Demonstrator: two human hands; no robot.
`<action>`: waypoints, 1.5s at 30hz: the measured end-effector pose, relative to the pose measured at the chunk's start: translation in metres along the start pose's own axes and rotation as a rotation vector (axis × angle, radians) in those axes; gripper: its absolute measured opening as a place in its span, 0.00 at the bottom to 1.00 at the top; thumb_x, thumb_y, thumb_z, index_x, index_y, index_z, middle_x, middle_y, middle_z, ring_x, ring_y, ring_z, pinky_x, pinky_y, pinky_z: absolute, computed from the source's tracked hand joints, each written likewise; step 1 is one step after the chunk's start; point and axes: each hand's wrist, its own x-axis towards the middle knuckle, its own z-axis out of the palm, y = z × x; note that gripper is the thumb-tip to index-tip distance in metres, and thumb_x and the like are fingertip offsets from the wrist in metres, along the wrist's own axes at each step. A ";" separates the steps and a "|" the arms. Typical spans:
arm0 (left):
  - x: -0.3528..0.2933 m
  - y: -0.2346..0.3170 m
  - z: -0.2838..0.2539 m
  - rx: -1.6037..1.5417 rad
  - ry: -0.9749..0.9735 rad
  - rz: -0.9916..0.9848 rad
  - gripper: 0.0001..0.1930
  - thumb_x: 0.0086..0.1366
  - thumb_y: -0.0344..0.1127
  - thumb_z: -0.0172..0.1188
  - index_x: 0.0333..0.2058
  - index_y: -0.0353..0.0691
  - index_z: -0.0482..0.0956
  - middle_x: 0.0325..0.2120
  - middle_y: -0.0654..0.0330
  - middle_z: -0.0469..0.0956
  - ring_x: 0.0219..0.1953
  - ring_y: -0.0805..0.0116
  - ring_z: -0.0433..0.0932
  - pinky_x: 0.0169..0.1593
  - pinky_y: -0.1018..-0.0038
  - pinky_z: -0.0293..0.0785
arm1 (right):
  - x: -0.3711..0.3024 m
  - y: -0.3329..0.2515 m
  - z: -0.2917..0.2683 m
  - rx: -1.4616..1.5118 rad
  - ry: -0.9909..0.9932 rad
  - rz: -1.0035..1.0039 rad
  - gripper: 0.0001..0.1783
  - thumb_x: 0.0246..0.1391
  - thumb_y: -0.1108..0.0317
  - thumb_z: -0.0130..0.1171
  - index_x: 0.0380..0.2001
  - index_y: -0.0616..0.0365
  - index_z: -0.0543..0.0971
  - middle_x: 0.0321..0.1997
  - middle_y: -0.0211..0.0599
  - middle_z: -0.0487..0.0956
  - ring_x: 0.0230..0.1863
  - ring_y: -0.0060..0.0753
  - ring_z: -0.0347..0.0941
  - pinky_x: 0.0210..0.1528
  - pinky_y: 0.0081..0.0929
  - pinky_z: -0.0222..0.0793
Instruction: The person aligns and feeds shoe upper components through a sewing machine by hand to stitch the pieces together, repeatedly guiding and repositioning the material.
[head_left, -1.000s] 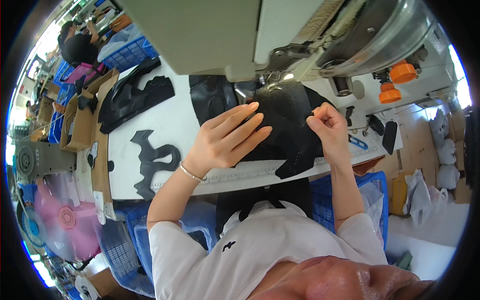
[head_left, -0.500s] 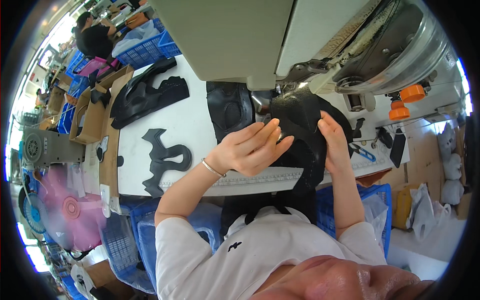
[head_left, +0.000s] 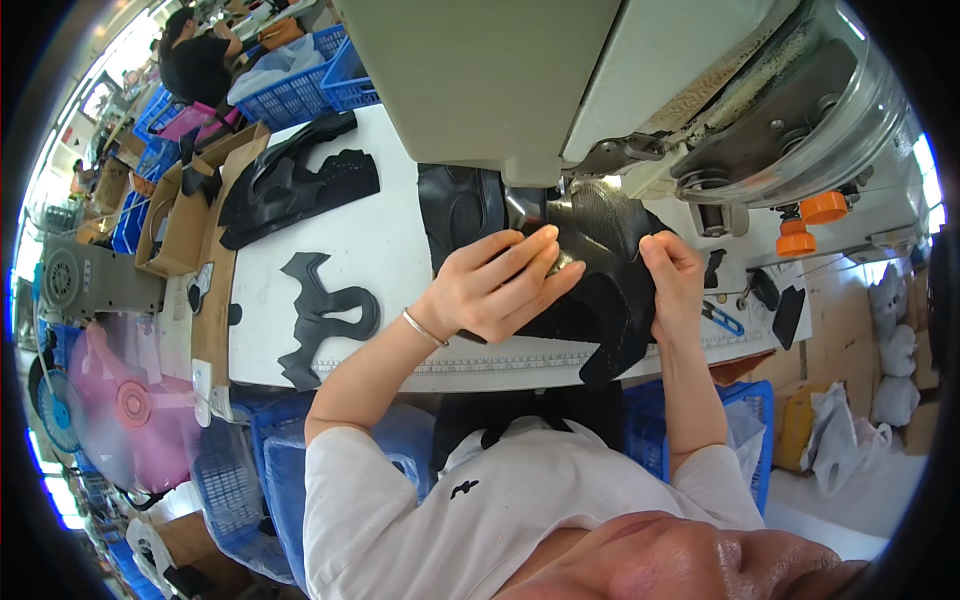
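A: Spot any trouble brewing with the black piece [head_left: 615, 290] under the machine head [head_left: 490, 80]?

B: Yeah, maybe a crease or a skewed line. Looks floppy and curved, gripped by just one edge, so pretty easy to drag off course. Also a nip risk for fingertips, with the left hand [head_left: 495, 290] so near the shiny metal part [head_left: 523, 204].

A: Likely to snag anywhere?

B: Possibly on the front edge of the counter [head_left: 258, 280], because of the long lobe reaching that way. Not much worry about the grey cutout [head_left: 330, 310] or the blue tool [head_left: 722, 318], both well apart, off to either side.

A: And where, compared with the hands?

B: Mostly between them, spreading underneath the left and running right up to the right hand [head_left: 675, 285]. On that side, thumb and fingers pinched together on the right edge. On the left, half curled with fingertips bunched close, above the near-left portion. Honestly can't tell whether gripping something thin or just hovering; too small and glary there to call.
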 end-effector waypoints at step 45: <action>0.016 0.062 -0.002 0.143 -0.226 -0.377 0.10 0.53 0.32 0.63 0.35 0.38 0.83 0.42 0.58 0.81 0.50 0.55 0.79 0.54 0.53 0.69 | -0.007 0.022 0.057 0.146 0.077 -0.162 0.20 0.57 0.72 0.63 0.16 0.54 0.66 0.16 0.18 0.66 0.18 0.08 0.58 0.20 0.12 0.53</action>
